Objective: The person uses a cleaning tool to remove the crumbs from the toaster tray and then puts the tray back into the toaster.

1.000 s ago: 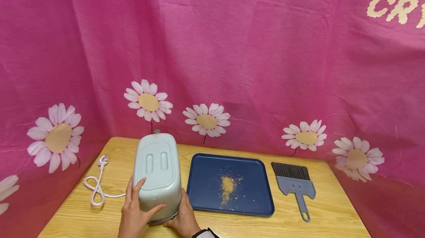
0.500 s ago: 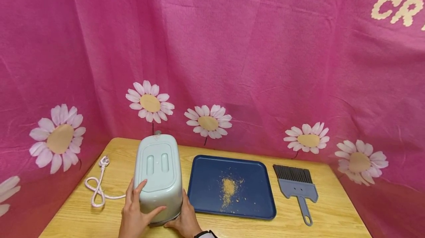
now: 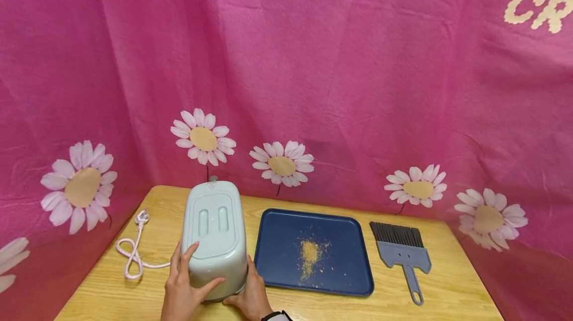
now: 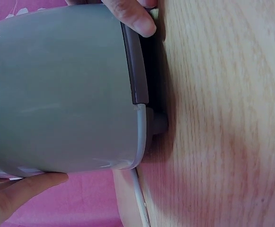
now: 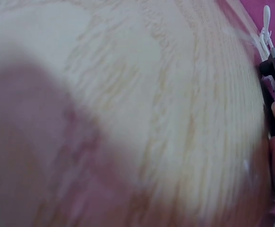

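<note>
A pale mint toaster point(image 3: 226, 276) with a lid on top stands at the left of the table in the head view. My left hand point(image 3: 180, 288) holds its near left corner, fingers spread along the side and thumb across the front face. Low at the near right corner, my right hand point(image 3: 252, 297) grips the base, its thumb at the bottom front edge. In the left wrist view that thumb lies by a dark strip point(image 4: 136, 66) along the toaster's lower edge, above the wooden table. Some of the right fingers are hidden behind the toaster.
A dark blue tray point(image 3: 273, 241) with a heap of tan crumbs point(image 3: 310, 257) lies right of the toaster. Farther right is a grey-blue hand brush point(image 3: 405, 255) with black bristles. The white power cord point(image 3: 134, 256) loops at the left. A pink flowered cloth point(image 3: 349, 87) hangs behind.
The head view has shifted slightly. Both hands keep nearly the same places on the toaster, and the tray, crumbs and brush stay where they were.
</note>
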Available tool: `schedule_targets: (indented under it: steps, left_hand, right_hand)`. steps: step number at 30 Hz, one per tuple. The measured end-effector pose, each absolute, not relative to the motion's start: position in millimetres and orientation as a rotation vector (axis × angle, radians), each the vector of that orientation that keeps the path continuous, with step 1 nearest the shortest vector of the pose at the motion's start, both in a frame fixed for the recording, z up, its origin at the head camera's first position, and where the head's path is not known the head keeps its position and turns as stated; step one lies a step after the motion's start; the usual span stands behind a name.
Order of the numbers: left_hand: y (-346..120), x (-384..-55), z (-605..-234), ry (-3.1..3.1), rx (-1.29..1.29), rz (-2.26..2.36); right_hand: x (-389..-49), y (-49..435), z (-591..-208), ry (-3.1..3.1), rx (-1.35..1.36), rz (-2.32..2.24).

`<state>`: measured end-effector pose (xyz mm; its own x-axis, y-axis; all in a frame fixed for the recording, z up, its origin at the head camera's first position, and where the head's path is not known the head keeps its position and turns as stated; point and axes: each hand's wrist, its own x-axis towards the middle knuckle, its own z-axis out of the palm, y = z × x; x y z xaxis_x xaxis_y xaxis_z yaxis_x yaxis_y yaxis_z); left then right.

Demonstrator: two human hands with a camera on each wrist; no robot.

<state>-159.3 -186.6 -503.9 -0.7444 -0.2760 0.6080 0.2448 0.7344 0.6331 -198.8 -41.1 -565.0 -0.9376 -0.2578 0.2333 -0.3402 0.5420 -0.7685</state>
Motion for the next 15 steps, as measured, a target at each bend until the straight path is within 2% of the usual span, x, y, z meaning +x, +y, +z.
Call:
schedule_targets:
  steps: [9,15]
  left_hand:
    - [-190,-156,-507,-2.235,0.135,-1.045]
    - [-188,-142,-517,-2.391,0.432,-1.073]
  right_hand:
    - [-199,-50,-565,-2.714,0.575,1.344]
    - [-199,-45,-560,-2.790,0.642,1.316]
